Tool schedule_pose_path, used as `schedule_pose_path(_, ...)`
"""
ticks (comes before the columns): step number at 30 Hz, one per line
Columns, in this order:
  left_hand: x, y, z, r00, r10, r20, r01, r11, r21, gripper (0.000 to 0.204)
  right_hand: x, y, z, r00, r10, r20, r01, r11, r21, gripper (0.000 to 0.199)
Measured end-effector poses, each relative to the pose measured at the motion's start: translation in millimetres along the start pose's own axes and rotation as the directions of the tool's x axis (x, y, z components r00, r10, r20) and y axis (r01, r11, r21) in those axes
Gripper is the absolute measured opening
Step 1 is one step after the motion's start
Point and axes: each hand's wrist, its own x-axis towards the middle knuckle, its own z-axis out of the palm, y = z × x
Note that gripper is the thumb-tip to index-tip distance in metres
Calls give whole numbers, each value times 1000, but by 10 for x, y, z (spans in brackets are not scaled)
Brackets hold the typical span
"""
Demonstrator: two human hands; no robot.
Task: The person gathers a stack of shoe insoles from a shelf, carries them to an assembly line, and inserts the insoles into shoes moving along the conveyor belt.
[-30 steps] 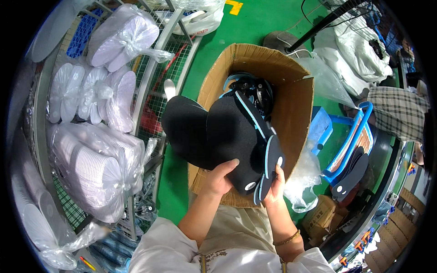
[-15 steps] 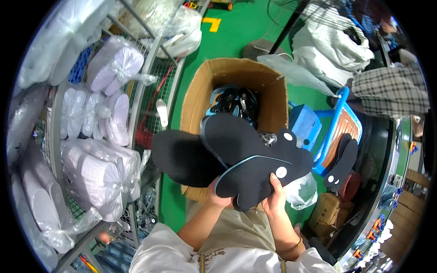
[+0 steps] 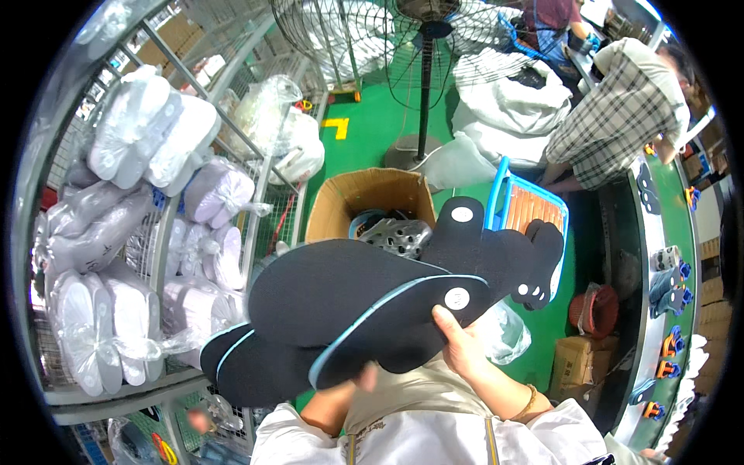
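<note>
Fanned out before me is a bunch of black shoe insoles (image 3: 333, 294) with light blue edges and round white stickers at their heels. My right hand (image 3: 465, 349) grips the heel end, its thumb pressed on top near a sticker and its other fingers hidden beneath. Below the insoles is my left hand (image 3: 363, 384), blurred and mostly covered; whether it touches them does not show. Beyond them stands an open cardboard box (image 3: 329, 209) with black perforated footwear (image 3: 395, 236) inside. Further black insoles (image 3: 546, 248) lie on a blue-framed stool (image 3: 554, 205) at the right.
At left, a wire rack (image 3: 167, 256) carries bagged white insoles (image 3: 85, 325). A standing fan (image 3: 425, 101) and white sacks (image 3: 504, 101) are at the back. Right, a person in plaid (image 3: 612, 116) bends beside a green-topped workbench (image 3: 670, 225). A red basket (image 3: 595, 310) stands below.
My view has tilted up, bringing the fan and the person into sight. The insoles have swung, their toe ends now lower left. My left hand has shifted from their edge to lower down, blurred.
</note>
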Motion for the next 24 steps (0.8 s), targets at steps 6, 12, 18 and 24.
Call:
schedule_pose_path(6, 226, 539, 131, 943, 13, -333, -97, 966, -239, 29, -361, -246, 355, 865, -207, 458, 480, 611, -630, 27)
schedule_pose_path(12, 296, 757, -236, 939, -99, -329, -8, 951, -310, 21, -223, 219, 219, 962, 220, 161, -153, 924, -349, 53)
schedule_pose_path(18, 263, 721, -910, 966, -218, -139, 165, 934, -318, 22, 127, 546, 383, 979, 189, 76, -182, 979, -89, 40)
schedule_pose_path(24, 269, 726, -1216, 978, -197, -73, 152, 905, -397, 43, 385, 478, 119, 797, 381, 469, -505, 846, 172, 36)
